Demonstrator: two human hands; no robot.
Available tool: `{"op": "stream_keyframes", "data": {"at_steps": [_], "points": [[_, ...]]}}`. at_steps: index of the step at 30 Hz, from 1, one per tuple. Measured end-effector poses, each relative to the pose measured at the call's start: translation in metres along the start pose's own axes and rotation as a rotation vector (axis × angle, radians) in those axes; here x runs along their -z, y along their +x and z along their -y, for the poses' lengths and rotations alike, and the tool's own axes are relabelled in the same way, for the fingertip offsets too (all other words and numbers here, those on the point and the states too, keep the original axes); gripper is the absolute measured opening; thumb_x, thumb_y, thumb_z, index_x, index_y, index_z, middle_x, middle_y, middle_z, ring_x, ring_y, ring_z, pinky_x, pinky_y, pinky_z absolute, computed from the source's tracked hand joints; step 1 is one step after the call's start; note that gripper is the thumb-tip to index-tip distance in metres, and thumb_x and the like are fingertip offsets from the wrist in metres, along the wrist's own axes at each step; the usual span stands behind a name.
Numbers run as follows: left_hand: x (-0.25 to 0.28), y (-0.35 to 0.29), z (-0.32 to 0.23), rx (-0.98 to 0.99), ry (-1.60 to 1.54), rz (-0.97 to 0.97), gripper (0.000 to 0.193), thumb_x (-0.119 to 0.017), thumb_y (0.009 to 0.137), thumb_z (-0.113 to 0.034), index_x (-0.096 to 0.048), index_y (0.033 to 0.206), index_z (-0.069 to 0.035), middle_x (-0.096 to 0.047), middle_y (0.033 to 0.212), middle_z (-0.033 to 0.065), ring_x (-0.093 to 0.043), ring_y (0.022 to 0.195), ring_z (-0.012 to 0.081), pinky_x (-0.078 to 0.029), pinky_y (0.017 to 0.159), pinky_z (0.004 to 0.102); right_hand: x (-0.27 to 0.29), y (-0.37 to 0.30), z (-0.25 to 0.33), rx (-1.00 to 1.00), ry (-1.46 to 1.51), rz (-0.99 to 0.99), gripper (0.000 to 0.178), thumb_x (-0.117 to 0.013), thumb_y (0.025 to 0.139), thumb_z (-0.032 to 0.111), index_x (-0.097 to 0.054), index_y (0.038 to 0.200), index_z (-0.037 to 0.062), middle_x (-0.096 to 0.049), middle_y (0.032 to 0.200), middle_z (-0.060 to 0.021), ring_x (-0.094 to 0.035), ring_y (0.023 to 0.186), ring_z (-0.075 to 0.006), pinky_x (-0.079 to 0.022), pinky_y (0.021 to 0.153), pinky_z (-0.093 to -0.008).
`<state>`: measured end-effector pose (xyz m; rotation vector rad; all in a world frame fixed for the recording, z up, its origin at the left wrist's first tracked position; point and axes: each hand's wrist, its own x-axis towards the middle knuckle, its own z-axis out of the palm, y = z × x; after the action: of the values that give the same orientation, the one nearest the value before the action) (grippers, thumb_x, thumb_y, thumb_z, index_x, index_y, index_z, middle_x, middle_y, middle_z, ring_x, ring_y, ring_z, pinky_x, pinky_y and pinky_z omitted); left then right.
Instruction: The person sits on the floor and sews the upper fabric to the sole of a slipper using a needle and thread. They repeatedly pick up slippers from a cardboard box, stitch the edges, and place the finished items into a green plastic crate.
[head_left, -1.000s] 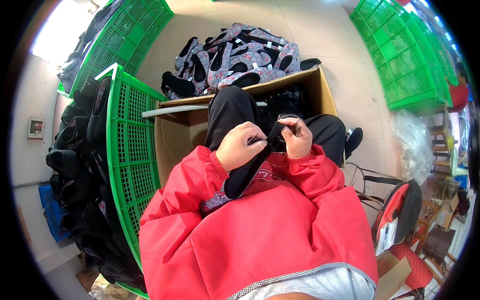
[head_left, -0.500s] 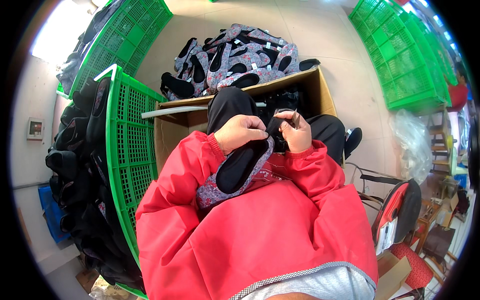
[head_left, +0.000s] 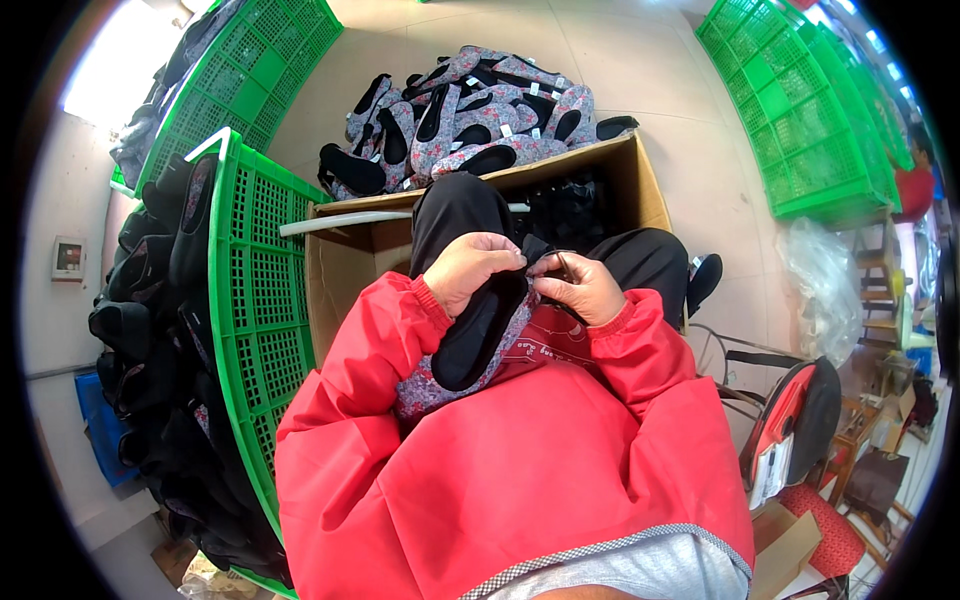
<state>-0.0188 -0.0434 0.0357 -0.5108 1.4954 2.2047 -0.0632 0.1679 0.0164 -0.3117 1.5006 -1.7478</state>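
Observation:
A grey floral slipper (head_left: 468, 345) with a black lining lies tilted across my lap, its sole end toward my body. My left hand (head_left: 467, 270) is closed on its upper edge, thumb and fingers pinching the rim. Close beside it, my right hand (head_left: 582, 287) is closed at the same edge, fingertips nearly meeting the left ones. A thin, dark, curved tool (head_left: 566, 264) shows between the right fingers; its kind is unclear. Some black fabric (head_left: 537, 246) rises just beyond the fingertips.
Beyond my knees stands an open cardboard box (head_left: 640, 185) with black items inside. Behind it lies a heap of floral slippers (head_left: 480, 115). A green crate (head_left: 262, 300) stands at left beside piled black shoes (head_left: 140, 350). Another green crate (head_left: 795, 110) is at far right.
My right hand has come down and turned inward, bringing its fingertips to the slipper's edge beside my left ones. The black fabric it held up has dropped lower. My left hand has shifted slightly.

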Motion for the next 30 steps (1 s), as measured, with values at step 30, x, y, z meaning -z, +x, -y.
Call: {"op": "stream_keyframes", "data": {"at_steps": [30], "points": [[0.0, -0.002, 0.001, -0.022, 0.016, -0.015, 0.005, -0.062, 0.087, -0.005, -0.063, 0.089, -0.002, -0.062, 0.087, 0.0008, -0.056, 0.083, 0.0081, -0.044, 0.079, 0.0216, -0.01, 0.006, -0.002, -0.006, 0.161, -0.072, 0.016, -0.071, 0.088, 0.019, -0.064, 0.09, 0.0052, -0.059, 0.08, 0.0027, -0.05, 0.065, -0.0044, -0.04, 0.056, -0.019]]}}
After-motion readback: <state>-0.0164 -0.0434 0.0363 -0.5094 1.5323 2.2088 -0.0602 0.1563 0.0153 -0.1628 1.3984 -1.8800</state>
